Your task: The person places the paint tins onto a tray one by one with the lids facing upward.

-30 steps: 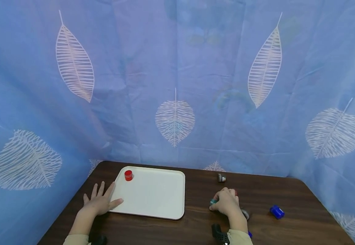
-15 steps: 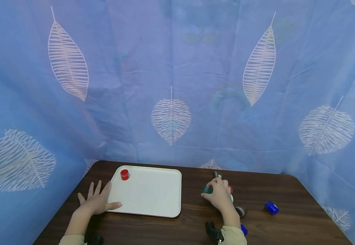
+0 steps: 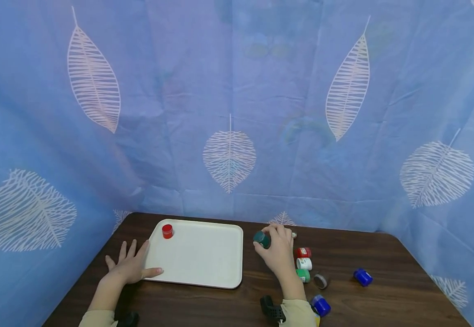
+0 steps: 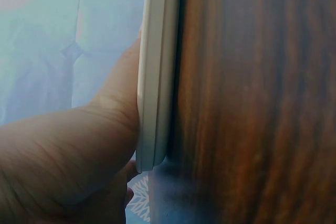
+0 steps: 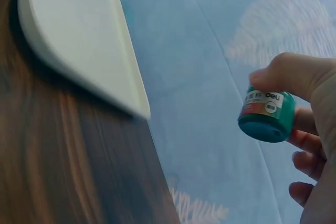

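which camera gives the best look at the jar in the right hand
The right wrist view: the dark green jar is largest there, its label visible, in the right hand. The head view shows it small, right of the white tray. The left wrist view does not show it.

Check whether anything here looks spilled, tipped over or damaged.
I see no spill or damage. The far-right blue jar and the white jar lie on their sides on the table, which looks a bit disorderly, since the red jar on the tray stands upright.
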`<move>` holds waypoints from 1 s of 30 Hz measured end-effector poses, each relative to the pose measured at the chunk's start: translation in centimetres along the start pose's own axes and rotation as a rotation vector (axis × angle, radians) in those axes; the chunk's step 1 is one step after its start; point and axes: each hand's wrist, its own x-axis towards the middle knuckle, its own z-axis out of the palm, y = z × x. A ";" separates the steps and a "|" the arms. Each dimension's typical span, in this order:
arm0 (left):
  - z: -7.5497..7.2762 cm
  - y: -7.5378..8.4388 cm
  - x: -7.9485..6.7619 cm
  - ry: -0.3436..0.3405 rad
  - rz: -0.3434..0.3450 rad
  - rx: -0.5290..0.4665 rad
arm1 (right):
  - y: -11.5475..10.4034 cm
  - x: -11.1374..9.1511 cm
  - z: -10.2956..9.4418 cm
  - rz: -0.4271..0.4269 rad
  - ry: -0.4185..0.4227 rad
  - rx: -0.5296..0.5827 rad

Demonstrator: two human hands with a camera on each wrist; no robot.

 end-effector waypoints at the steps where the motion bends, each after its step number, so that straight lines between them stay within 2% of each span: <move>1: -0.1 0.0 0.0 0.000 0.000 0.003 | -0.5 0.0 0.3 -0.015 0.006 0.005; 8: -0.3 0.3 -0.2 0.008 -0.004 0.010 | -3.5 0.7 2.1 -0.149 0.055 0.011; 13: -0.4 0.3 -0.2 0.004 -0.017 0.009 | -5.4 1.2 3.5 -0.198 0.055 0.030; 23: -0.2 0.3 -0.1 -0.011 -0.006 -0.018 | -7.8 1.9 6.8 -0.204 -0.049 0.040; 30: 0.2 0.1 -0.1 -0.009 -0.010 0.005 | -8.5 2.4 9.0 -0.173 -0.084 0.144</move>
